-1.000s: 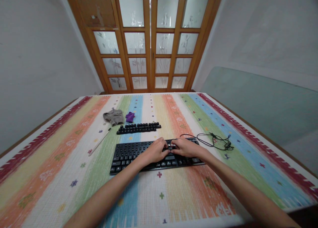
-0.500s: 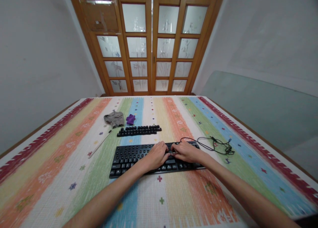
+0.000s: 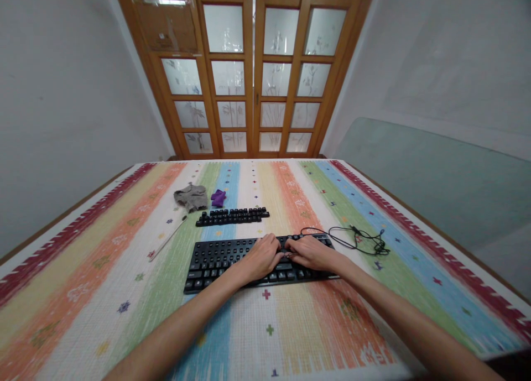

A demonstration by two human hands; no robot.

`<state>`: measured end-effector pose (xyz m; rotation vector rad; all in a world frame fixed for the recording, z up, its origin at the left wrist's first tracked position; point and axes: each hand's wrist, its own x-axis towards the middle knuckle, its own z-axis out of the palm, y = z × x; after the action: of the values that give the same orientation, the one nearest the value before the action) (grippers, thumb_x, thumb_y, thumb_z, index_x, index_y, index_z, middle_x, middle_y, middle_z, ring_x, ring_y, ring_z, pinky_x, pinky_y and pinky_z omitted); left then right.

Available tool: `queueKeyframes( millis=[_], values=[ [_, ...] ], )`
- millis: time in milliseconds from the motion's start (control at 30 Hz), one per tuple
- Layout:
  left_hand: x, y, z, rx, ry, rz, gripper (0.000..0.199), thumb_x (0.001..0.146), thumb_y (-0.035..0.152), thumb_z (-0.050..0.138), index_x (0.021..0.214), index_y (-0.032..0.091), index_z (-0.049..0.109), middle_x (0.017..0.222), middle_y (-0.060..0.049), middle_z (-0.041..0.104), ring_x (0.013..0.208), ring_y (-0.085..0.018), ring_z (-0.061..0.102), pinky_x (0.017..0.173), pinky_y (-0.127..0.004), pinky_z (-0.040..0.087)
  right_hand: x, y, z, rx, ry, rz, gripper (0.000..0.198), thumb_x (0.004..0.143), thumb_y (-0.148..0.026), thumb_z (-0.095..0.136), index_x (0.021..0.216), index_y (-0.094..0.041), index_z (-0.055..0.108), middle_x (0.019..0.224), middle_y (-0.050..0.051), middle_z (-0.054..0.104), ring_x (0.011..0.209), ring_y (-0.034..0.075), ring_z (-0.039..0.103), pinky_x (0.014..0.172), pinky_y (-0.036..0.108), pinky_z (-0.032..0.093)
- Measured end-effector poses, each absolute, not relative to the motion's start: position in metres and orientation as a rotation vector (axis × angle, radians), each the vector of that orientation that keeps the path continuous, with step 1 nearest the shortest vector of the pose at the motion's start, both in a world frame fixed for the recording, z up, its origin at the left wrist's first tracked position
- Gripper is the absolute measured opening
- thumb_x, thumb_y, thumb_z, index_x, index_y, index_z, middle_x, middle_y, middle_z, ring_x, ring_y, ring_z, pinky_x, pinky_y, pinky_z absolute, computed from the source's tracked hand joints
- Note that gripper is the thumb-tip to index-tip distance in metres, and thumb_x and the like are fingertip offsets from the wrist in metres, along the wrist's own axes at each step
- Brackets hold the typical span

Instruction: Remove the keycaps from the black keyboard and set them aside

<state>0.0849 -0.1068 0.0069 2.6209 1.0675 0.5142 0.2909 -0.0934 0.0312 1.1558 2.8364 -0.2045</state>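
A black keyboard (image 3: 213, 258) lies crosswise on the table in front of me. Its upper rows at the left show small bare key stems, while the rows nearest me carry full keycaps. My left hand (image 3: 262, 256) rests over the middle of it with curled, closed fingers. Close beside it, my right hand (image 3: 312, 252) bends over the right part, thumb and fingers drawn together. The fingertips of both hands meet the keys near each other; whatever is between them is hidden. Loose black keycaps (image 3: 232, 217) stand in rows just behind the keyboard.
A dark cable (image 3: 357, 240) lies coiled right of the keyboard. At the left lies a thin white stick with a dark tip (image 3: 168, 239). Behind are a crumpled grey cloth (image 3: 191, 198) and a small purple cloth (image 3: 218, 198). A striped tablecloth (image 3: 157, 309) covers the table.
The view has shifted very slightly. Both hands stay at nearly the same place on the keyboard, with only small finger movement.
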Motion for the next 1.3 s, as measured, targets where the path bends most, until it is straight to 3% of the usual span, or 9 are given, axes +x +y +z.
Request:
queueKeyframes(
  millis=[833,1067,1300],
  values=[
    [0.088,-0.110,0.010,2.661,1.080,0.487,0.011,0.099,0.024,0.042,0.097,0.017,0.050,0.102,-0.009,0.053,0.096,-0.023,0.051,0.087,-0.039,0.046,0.298,-0.095,0.013,1.167,2.938,-0.066,0.019,0.094,-0.025,0.047,0.103,-0.012,0.058,0.075,0.010,0.070,0.065,0.020,0.064,0.058,0.027,0.028],
    [0.080,-0.094,0.018,2.733,1.077,0.577,0.015,0.098,0.029,0.045,0.097,0.016,0.053,0.099,-0.009,0.054,0.095,-0.024,0.051,0.086,-0.039,0.046,0.294,-0.086,0.029,1.270,2.874,-0.055,0.026,0.095,-0.029,0.049,0.112,-0.013,0.059,0.087,0.013,0.074,0.077,0.024,0.068,0.063,0.027,0.035],
    [0.056,-0.070,0.027,2.720,1.290,0.751,0.018,0.096,0.028,0.047,0.106,0.015,0.056,0.103,-0.010,0.056,0.099,-0.026,0.051,0.089,-0.041,0.046,0.266,-0.048,0.041,1.445,2.792,-0.095,0.027,0.096,-0.027,0.048,0.116,-0.013,0.060,0.111,0.016,0.070,0.097,0.026,0.067,0.072,0.028,0.043]
  ],
)
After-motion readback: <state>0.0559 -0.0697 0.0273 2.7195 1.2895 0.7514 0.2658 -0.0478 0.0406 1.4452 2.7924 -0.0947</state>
